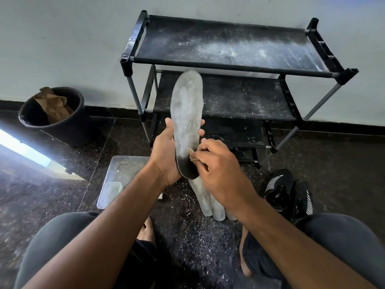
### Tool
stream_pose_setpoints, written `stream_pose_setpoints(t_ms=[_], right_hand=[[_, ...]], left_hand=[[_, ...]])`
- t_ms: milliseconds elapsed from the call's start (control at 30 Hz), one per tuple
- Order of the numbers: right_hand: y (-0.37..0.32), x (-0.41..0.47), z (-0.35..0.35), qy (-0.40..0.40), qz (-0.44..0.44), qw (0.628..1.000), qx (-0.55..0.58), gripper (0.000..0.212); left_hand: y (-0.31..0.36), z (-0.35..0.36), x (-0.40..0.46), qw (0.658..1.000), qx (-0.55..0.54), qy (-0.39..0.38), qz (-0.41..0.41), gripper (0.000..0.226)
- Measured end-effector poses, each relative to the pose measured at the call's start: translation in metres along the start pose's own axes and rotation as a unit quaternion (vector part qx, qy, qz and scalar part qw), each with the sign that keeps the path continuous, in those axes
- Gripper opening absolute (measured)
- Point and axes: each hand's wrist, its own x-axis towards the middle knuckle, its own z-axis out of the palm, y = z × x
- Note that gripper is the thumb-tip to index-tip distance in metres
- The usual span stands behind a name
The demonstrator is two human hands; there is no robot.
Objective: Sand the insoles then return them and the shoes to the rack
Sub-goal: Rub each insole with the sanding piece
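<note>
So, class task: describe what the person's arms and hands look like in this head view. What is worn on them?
Both forearms are bare right to the frame's lower edge: no sleeves in view. The left hand and right hand wear no gloves, and no rings, watch or wristband show. The only clothing visible is dark grey fabric over both knees.

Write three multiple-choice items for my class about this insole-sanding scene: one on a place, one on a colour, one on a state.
1. Where do the shoes lie?
A. on the rack's top shelf
B. on the floor right of the rack
C. in the bucket

2. What colour is the bucket?
A. black
B. red
C. white

3. How is the held insole?
A. all dark
B. mostly pale, heel end dark
C. torn in two

Answers:
1 B, they sit on the floor by the right knee.
2 A, its wall is black.
3 B, the left hand holds it while the right hand rubs sandpaper near the dark heel.
</note>
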Motion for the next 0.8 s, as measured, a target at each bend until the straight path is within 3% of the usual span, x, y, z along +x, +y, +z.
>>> stream_pose_setpoints(t_ms=[200, 367, 567, 667, 800], right_hand=[[-0.009, -0.006, 0.003, -0.041, -0.040, 0.998, -0.010, 0.009], [-0.001, -0.001, -0.004, -0.026, -0.009, 0.999, -0.028, 0.010], [-0.001, -0.001, -0.003, -0.022, -0.005, 1.000, -0.016, 0.009], [-0.005, -0.001, 0.000, -0.011, -0.002, 1.000, -0.003, 0.009], [-0.010, -0.006, 0.004, -0.026, -0.023, 0.999, 0.004, 0.007]], left_hand=[[-0.004, -0.004, 0.001, 1.000, 0.013, 0.005, 0.023, 0.077], [0.003, -0.001, 0.000, 0.999, 0.003, 0.007, 0.042, 0.061], [0.001, 0.003, -0.002, 0.999, 0.005, 0.014, 0.035, 0.059], [-0.001, 0.003, 0.000, 0.999, 0.021, 0.025, 0.040, 0.061], [-0.005, 0.000, 0.002, 0.999, 0.042, 0.028, 0.022, 0.087]])
